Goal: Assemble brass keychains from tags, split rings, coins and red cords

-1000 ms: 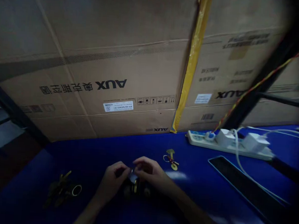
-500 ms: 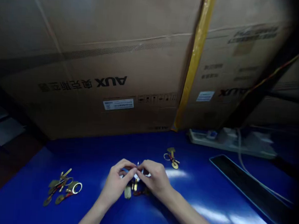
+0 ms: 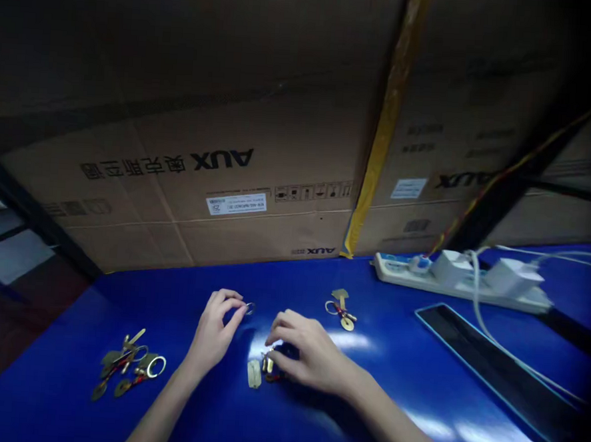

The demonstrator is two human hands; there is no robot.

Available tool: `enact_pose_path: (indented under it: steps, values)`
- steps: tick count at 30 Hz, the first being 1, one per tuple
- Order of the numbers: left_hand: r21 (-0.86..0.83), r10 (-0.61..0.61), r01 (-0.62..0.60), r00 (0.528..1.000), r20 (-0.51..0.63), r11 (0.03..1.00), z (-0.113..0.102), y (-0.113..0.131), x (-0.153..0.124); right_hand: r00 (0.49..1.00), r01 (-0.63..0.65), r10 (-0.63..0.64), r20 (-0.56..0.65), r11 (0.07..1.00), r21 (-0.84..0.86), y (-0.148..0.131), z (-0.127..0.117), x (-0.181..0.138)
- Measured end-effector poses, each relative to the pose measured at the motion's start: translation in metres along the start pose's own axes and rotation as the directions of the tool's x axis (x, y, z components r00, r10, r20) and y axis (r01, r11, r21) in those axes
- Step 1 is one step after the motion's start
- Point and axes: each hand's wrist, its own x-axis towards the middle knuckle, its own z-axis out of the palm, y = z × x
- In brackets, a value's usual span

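Observation:
My left hand is raised a little above the blue table, its thumb and forefinger pinched on a small metal key ring. My right hand rests on the table with fingers curled over small brass keys; its fingertips touch them. A pale brass key lies flat just left of those fingers. Another small key set with a ring and red bit lies beyond my right hand.
A pile of brass keys and rings lies at the left. A white power strip with chargers and a dark phone sit at the right. Large cardboard boxes stand right behind the table.
My hands, held together over the keys before, have parted: the left went up and left with the ring, the right sank onto the keys on the table.

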Motion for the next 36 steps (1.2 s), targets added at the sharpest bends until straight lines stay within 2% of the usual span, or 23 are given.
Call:
enact_pose_path:
  steps: [3,6,12,17,19,21,25,27,30,36]
  values:
    - [0.132,0.084,-0.079,0.996,-0.032,0.988,0.004,-0.009,-0.006,0.986,0.115,-0.105,0.129,0.990,-0.077,-0.012,0.010,0.001]
    - [0.201,0.128,-0.116,0.991,-0.046,0.973,0.009,-0.012,-0.012,0.973,0.166,-0.142,0.181,0.978,-0.124,-0.017,0.015,0.002]
    - [0.210,0.122,-0.107,0.991,-0.061,0.972,0.007,-0.013,-0.015,0.982,0.030,-0.006,0.188,0.992,-0.126,-0.004,-0.004,0.000]
    - [0.217,0.125,-0.108,0.990,-0.068,0.970,0.006,-0.012,-0.015,0.974,0.090,-0.053,0.222,0.983,-0.163,-0.004,-0.001,0.001]
    - [0.232,0.138,-0.117,0.988,-0.076,0.966,0.006,-0.010,-0.016,0.984,0.087,-0.060,0.168,0.983,-0.159,-0.007,0.002,0.002]
    - [0.260,0.164,-0.141,0.984,-0.069,0.955,0.006,-0.006,-0.017,0.998,0.026,-0.020,0.064,0.994,-0.108,-0.007,0.001,0.003]
    - [0.351,0.270,-0.241,0.962,-0.034,0.905,0.007,0.006,-0.020,0.976,-0.164,0.175,-0.128,0.982,0.094,-0.002,0.000,0.005]
    - [0.402,0.334,-0.294,0.942,-0.031,0.867,0.008,0.013,-0.021,0.955,-0.218,0.246,-0.166,0.961,0.170,0.002,0.003,0.005]
    - [0.465,0.405,-0.353,0.914,-0.014,0.812,0.011,0.020,-0.024,0.940,-0.236,0.279,-0.199,0.948,0.214,0.006,0.009,0.006]
    - [0.516,0.426,-0.384,0.904,0.040,0.765,0.019,0.023,-0.029,0.929,-0.240,0.266,-0.257,0.962,0.130,0.006,0.020,0.005]
